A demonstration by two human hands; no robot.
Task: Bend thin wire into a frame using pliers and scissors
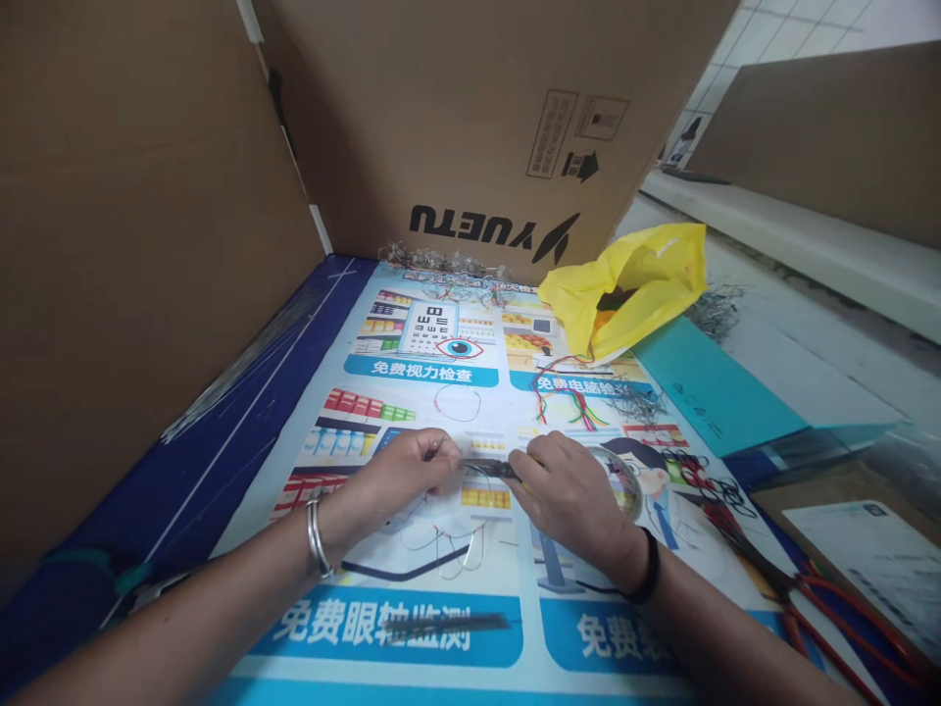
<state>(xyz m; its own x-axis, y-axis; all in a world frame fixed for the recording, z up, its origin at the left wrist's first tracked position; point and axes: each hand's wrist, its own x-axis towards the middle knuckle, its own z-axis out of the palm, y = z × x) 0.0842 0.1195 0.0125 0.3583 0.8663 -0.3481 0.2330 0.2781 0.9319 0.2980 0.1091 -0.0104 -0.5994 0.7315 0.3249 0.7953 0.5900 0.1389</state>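
My right hand (563,490) is wrapped round a pair of pliers (494,469), whose dark jaws point left. The fingers of my left hand (419,469) are pinched together right at the jaw tips, on a thin wire (488,498) that curves below the pliers. Just how the jaws meet the wire is too small to make out. Under my hands, thin bent wire loops (460,549) lie on the printed poster (507,549). One fine wire ring (457,403) rests above my left hand. Partly hidden behind my right hand is a round clear roll (630,480).
Cardboard panels (441,118) stand at the left and back. A yellow bag (662,265), coloured cords (580,407), black and red loops (710,480) and red-handled scissors (798,588) lie rightward. Cut wire pieces (448,623) lie in front; tangled wire (441,263) lies behind.
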